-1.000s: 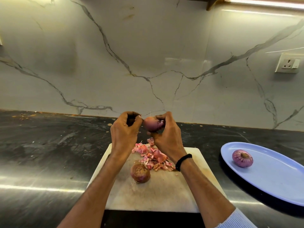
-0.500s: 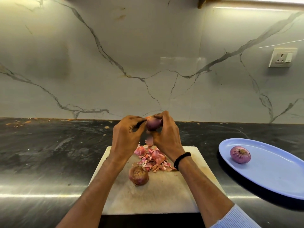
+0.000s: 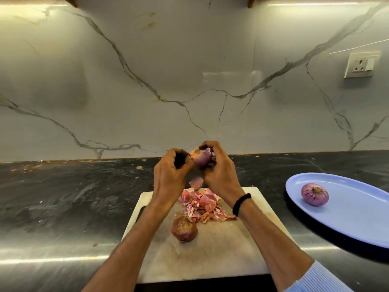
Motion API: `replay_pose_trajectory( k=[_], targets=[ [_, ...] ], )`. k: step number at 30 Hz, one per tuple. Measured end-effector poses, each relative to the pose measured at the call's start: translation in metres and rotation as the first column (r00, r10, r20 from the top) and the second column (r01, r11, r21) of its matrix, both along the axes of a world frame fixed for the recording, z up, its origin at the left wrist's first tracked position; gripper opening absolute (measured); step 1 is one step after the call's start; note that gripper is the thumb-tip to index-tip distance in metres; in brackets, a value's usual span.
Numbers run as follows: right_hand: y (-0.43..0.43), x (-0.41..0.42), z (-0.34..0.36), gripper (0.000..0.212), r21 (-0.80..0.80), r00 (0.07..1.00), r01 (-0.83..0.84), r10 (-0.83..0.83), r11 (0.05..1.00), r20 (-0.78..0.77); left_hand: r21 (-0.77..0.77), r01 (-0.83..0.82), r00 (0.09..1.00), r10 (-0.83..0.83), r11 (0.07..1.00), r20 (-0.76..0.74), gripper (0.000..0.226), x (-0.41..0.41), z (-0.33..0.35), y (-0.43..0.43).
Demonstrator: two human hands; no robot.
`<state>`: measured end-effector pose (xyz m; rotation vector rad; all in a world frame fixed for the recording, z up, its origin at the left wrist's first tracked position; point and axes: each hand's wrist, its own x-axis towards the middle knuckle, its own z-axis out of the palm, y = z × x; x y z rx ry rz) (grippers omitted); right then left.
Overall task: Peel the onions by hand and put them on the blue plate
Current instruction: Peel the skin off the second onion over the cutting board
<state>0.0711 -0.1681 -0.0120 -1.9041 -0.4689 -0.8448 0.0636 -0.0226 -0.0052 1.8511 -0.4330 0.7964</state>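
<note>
Head | right hand (image 3: 221, 173) grips onion (image 3: 202, 158) | left hand (image 3: 168, 175) pinches its top | fingertips hidden

The wall (image 3: 189, 70) looks like shiny stone with grey lines, and the counter (image 3: 73, 197) is dark stone with a gloss. The cutting board (image 3: 210, 253) is dull and scuffed, while the blue plate (image 3: 357, 218) looks like smooth plastic. The peels (image 3: 202, 207) are thin and dry like paper, the held onion (image 3: 202, 158) is smooth, and the sleeve (image 3: 320, 279) is ribbed cloth.
</note>
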Motion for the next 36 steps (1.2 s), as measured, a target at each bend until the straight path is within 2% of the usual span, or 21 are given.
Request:
replay_pose_trajectory(
  k=[5, 9, 20, 24, 29, 36],
  targets=[
    [-0.001, -0.002, 0.004, 0.070, 0.138, 0.972, -0.150, 0.172, 0.979, -0.159, 0.059, 0.017, 1.000, -0.018, 0.998, 0.019, 0.021, -0.002, 0.000, 0.004],
    [-0.003, -0.004, 0.004, 0.078, 0.154, 0.961, -0.159, 0.189, 0.975, -0.202, 0.029, 0.005, 0.999, -0.006, 1.000, 0.040, 0.022, -0.004, 0.003, 0.011],
    [0.001, -0.002, 0.000, 0.077, -0.061, 0.992, -0.040, 0.032, 0.997, -0.119, 0.085, -0.033, 0.981, 0.016, 0.996, 0.193, 0.022, -0.008, 0.000, 0.009],
    [-0.002, -0.001, -0.003, 0.078, -0.119, 0.995, -0.009, -0.003, 0.993, -0.097, 0.172, -0.042, 0.975, 0.003, 0.984, 0.221, 0.025, -0.007, -0.004, 0.007],
    [-0.003, -0.005, -0.003, 0.077, -0.154, 0.993, -0.002, -0.016, 0.988, -0.115, 0.272, -0.076, 0.969, 0.007, 0.959, 0.245, 0.025, -0.007, -0.009, 0.002],
    [-0.002, -0.007, -0.004, 0.072, -0.174, 0.995, 0.028, -0.044, 0.984, -0.089, 0.265, -0.100, 0.963, 0.027, 0.959, 0.267, 0.026, -0.011, -0.011, -0.002]
  ],
)
